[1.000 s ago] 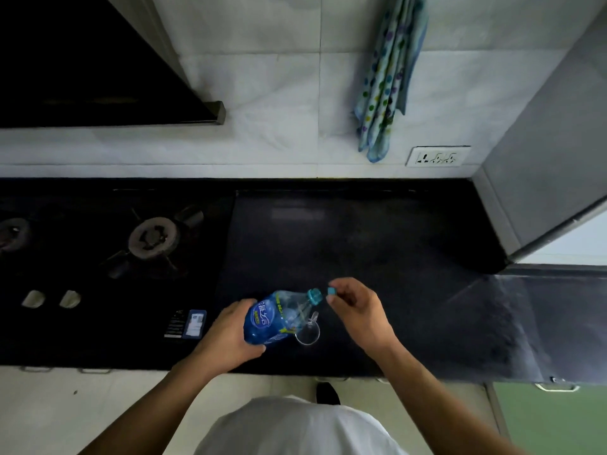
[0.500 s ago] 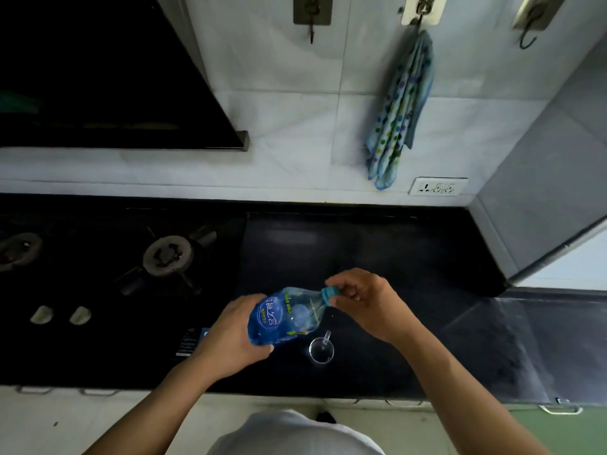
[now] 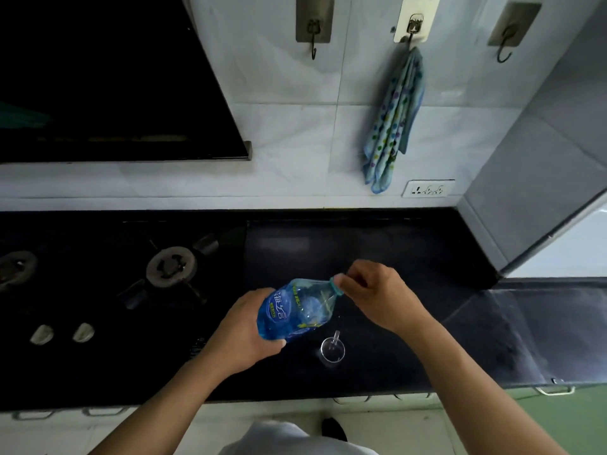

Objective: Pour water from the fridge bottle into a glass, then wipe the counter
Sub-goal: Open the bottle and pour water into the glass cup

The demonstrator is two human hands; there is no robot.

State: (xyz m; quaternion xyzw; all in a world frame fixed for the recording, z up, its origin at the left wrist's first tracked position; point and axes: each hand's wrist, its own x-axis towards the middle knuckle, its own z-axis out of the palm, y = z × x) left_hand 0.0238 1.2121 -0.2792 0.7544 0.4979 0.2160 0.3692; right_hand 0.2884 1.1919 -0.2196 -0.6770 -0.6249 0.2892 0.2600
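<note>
A blue plastic water bottle (image 3: 297,310) is held tilted above the black counter (image 3: 394,257), neck pointing up and right. My left hand (image 3: 244,330) grips its body. My right hand (image 3: 377,297) is closed on the teal cap at the bottle's mouth, hiding most of the cap. A small clear glass with a handle (image 3: 332,349) stands on the counter just below and right of the bottle. A dotted blue cloth (image 3: 392,126) hangs from a wall hook at the back.
A gas hob with burners (image 3: 170,267) and knobs (image 3: 62,333) fills the counter's left half. A dark hood (image 3: 98,77) hangs above it. A wall socket (image 3: 428,188) sits below the cloth. A grey cabinet side (image 3: 532,159) bounds the right.
My right hand brought the cap, held apart a second ago, onto the bottle's mouth. The bottle lifted away from the glass. The camera tilted up, showing the wall hooks.
</note>
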